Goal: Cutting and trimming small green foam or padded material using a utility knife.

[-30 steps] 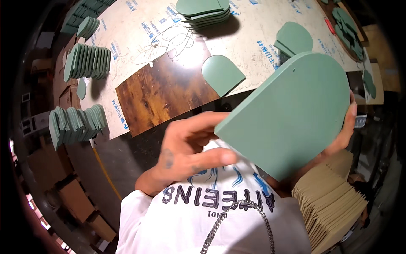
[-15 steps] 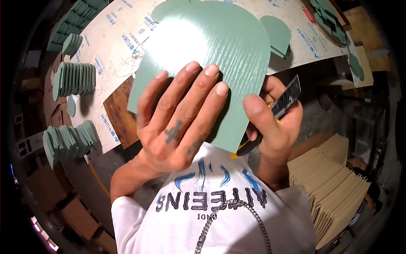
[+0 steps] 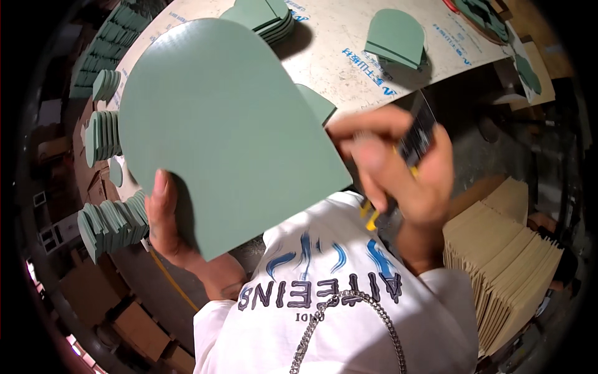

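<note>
A large green arch-shaped panel (image 3: 224, 137), with one rounded end and a straight near edge, is tilted in front of my chest. My left hand (image 3: 163, 218) grips its left edge, the thumb on the upper face and the other fingers hidden beneath. My right hand (image 3: 405, 168), smeared by motion, is at the panel's right edge; whether its fingertips touch the panel I cannot tell. Held in that hand is a black and yellow utility knife (image 3: 418, 134), its pointed end toward the far right and its yellow end showing below the palm.
Behind the panel is a pale table (image 3: 336, 43). It bears a stack of green pieces (image 3: 274, 28), a smaller arched pair (image 3: 395, 37) and several rows of green pieces (image 3: 112, 227) along the left. A stack of tan sheets (image 3: 498, 268) stands at my right.
My left hand has gone from lying flat on the panel to gripping its left edge. The panel has shifted left and turned, its face now smooth and less glaring. The knife stays in my right hand.
</note>
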The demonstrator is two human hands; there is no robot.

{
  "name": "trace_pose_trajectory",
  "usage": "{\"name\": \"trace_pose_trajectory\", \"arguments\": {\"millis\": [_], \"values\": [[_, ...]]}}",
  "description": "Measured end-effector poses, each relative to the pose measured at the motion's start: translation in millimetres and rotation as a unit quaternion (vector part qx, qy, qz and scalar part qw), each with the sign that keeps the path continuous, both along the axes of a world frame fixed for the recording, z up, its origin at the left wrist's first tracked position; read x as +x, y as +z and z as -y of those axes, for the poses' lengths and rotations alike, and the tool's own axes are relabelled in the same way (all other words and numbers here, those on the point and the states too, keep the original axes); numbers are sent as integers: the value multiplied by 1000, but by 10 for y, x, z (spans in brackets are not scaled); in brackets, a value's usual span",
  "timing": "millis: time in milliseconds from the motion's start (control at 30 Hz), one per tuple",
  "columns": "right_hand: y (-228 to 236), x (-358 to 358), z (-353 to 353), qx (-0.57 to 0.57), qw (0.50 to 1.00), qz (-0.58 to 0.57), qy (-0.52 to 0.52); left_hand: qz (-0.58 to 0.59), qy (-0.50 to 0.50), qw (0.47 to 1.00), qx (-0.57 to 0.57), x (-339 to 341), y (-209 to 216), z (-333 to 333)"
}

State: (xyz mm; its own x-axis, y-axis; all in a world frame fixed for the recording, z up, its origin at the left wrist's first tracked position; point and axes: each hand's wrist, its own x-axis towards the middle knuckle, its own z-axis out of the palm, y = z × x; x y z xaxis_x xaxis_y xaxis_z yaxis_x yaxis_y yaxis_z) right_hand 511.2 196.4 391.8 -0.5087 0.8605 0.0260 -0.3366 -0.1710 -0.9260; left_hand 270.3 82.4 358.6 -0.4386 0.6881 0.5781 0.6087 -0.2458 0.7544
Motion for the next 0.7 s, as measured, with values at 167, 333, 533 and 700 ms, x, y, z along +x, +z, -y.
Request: {"name": "trace_pose_trajectory", "arguments": {"millis": [167, 333, 533, 700], "values": [[84, 138, 131, 125, 989, 73, 9, 1, 49, 996, 77, 141, 53, 54], [196, 147, 135, 212, 967, 134, 37, -14, 88, 992, 89, 170, 32, 81], [178, 172, 203, 164, 976, 136, 42, -33, 102, 991, 78, 154, 9, 126], [134, 120, 243, 118, 990, 66, 28, -15, 114, 989, 89, 237, 70, 134]]}}
